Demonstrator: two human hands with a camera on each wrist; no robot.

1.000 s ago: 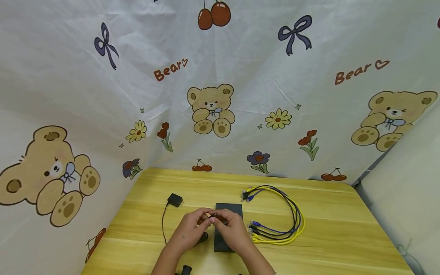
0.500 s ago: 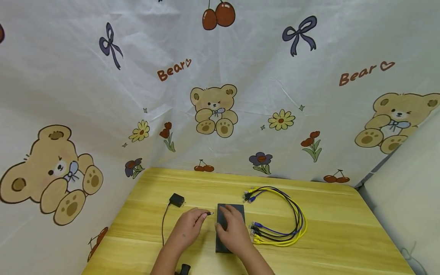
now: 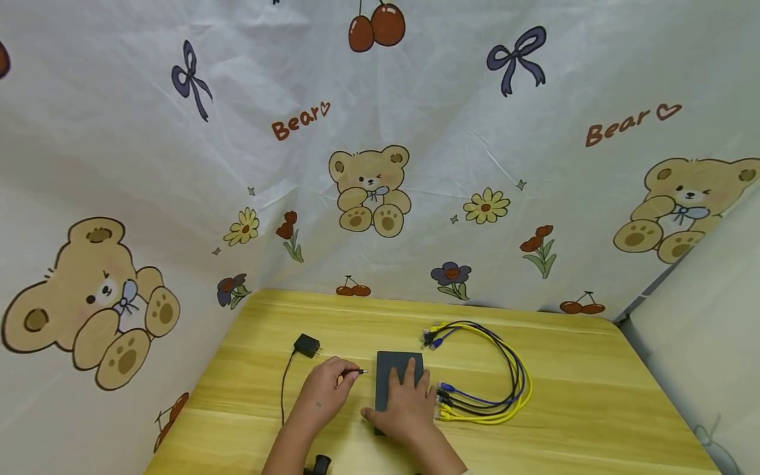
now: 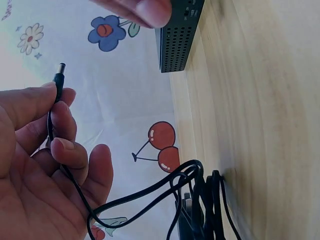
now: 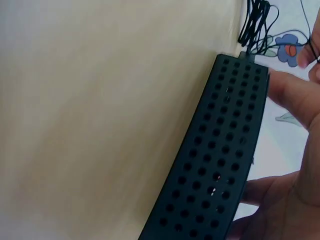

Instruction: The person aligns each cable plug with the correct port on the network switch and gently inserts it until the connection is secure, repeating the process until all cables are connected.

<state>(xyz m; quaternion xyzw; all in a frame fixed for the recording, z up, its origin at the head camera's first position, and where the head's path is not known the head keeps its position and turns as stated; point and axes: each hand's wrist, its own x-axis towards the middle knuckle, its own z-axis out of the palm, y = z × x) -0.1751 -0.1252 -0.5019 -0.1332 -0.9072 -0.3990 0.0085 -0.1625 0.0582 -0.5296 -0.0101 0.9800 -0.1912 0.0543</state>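
Observation:
My left hand (image 3: pixel 323 392) pinches the black cable just behind its metal-tipped barrel plug (image 4: pixel 59 80), which points away from the fingers. From the hand, the cable drops in loops to a coiled bundle (image 4: pixel 202 200), seen in the left wrist view. A black power adapter (image 3: pixel 307 345) with prongs lies behind and left of that hand. Over a dark box with perforated sides (image 3: pixel 388 363), my right hand (image 3: pixel 408 406) rests with fingers spread across the top. Its thumb reaches past the box's left side. In the right wrist view, rows of holes (image 5: pixel 215 145) fill the near side.
Several network cables in yellow, black and blue (image 3: pixel 522 382) curve in an arc on the wooden table (image 3: pixel 588 382), right of the box. A small black object (image 3: pixel 321 464) shows at the bottom edge. A printed cloth (image 3: pixel 380 264) stands behind the table.
Both hands were together at the plug; then they parted. The right hand moved onto the box and spread its fingers there. The left hand kept hold of the plug.

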